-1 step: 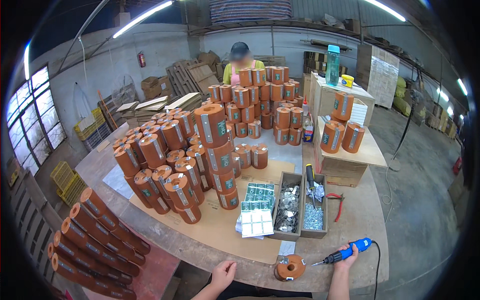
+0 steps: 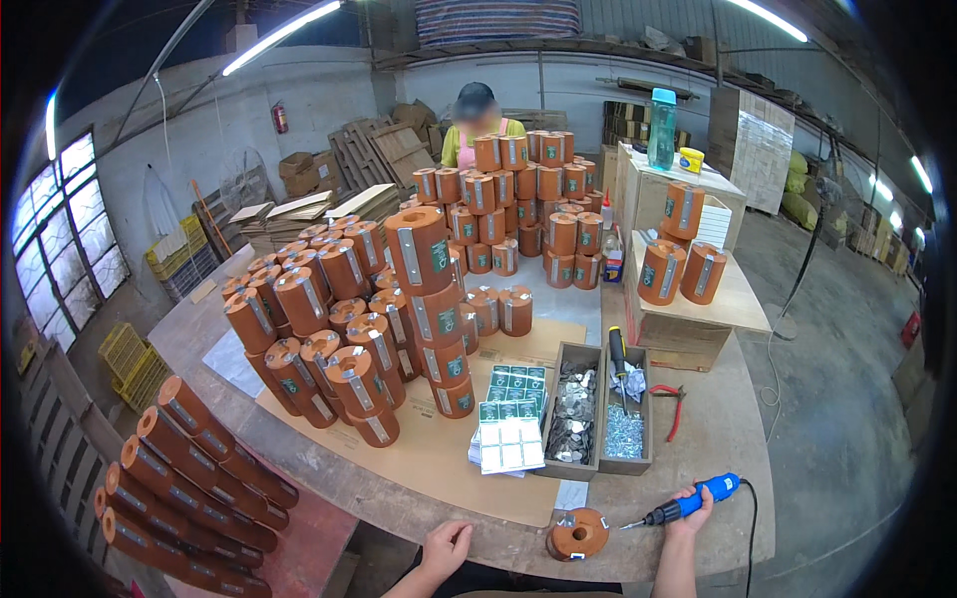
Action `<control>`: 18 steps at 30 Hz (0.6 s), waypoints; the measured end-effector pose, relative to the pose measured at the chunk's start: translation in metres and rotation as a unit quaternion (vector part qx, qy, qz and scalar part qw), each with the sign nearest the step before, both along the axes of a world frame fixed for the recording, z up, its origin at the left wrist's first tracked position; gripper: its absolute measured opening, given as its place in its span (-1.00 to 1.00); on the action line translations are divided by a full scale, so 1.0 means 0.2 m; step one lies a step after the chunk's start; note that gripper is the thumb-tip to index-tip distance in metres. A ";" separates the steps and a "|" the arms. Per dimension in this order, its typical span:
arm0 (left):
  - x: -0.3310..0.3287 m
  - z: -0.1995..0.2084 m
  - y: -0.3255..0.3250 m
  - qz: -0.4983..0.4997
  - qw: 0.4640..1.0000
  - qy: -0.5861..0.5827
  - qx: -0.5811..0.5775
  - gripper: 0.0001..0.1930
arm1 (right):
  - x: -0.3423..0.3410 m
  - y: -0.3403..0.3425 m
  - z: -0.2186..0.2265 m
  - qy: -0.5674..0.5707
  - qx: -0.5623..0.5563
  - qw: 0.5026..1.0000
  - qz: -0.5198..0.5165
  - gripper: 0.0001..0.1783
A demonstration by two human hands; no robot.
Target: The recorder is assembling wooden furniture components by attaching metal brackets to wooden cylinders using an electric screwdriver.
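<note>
My right hand [image 2: 688, 513] is wrapped round a blue corded electric screwdriver [image 2: 701, 498] at the table's near right. Its bit points left, with the tip close to a brown cylinder [image 2: 578, 535] that stands on end at the near edge. This cylinder has a hole through its middle and small metal pieces on its rim. Left of it, at the table edge, my left hand [image 2: 447, 548] is loosely closed, apart from the cylinder, and nothing shows in it. Beyond lies a stack of green-and-white labels [image 2: 511, 429].
A tray of metal plates [image 2: 573, 409] and a tray of screws [image 2: 626, 431], holding a yellow-black screwdriver [image 2: 617, 349], stand ahead beside red-handled pliers [image 2: 674, 414]. Tall stacks of brown cylinders [image 2: 429, 249] fill the table's left and middle. Another person [image 2: 480, 130] stands behind them.
</note>
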State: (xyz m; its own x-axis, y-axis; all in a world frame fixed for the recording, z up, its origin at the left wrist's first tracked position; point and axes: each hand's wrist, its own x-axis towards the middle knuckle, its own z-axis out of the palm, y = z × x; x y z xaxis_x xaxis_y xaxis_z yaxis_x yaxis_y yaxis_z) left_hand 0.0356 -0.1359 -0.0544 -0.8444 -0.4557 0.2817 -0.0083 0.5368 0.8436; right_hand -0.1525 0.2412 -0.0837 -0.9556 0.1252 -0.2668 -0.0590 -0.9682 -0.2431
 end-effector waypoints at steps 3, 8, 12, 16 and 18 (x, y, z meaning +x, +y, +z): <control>-0.05 -0.04 0.00 -0.005 0.999 0.014 -0.044 -0.91 | -0.01 0.01 -0.03 0.011 -0.004 1.000 0.019 -0.71; -0.10 -0.05 -0.03 0.006 0.996 0.019 -0.090 -0.93 | 0.01 0.02 0.00 0.041 -0.047 0.997 0.049 -0.68; -0.10 -0.06 -0.01 0.015 0.983 0.053 -0.176 -0.96 | 0.02 0.04 -0.02 0.044 -0.034 0.997 0.056 -0.66; -0.09 -0.05 -0.01 0.014 0.975 0.090 -0.204 -0.98 | 0.02 0.06 -0.08 0.051 -0.015 0.997 0.049 -0.64; -0.10 0.00 0.00 0.021 0.971 0.091 -0.219 -0.94 | 0.02 0.06 -0.08 0.055 -0.016 0.997 0.056 -0.61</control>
State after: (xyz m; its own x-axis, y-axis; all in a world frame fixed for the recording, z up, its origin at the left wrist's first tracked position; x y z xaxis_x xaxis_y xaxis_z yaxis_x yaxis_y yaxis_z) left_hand 0.0163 -0.1352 -0.0536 -0.7458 -0.2911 0.5992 0.0908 0.8467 0.5243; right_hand -0.1478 0.2523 -0.0987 -0.9867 0.0093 -0.1623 0.0252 -0.9775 -0.2093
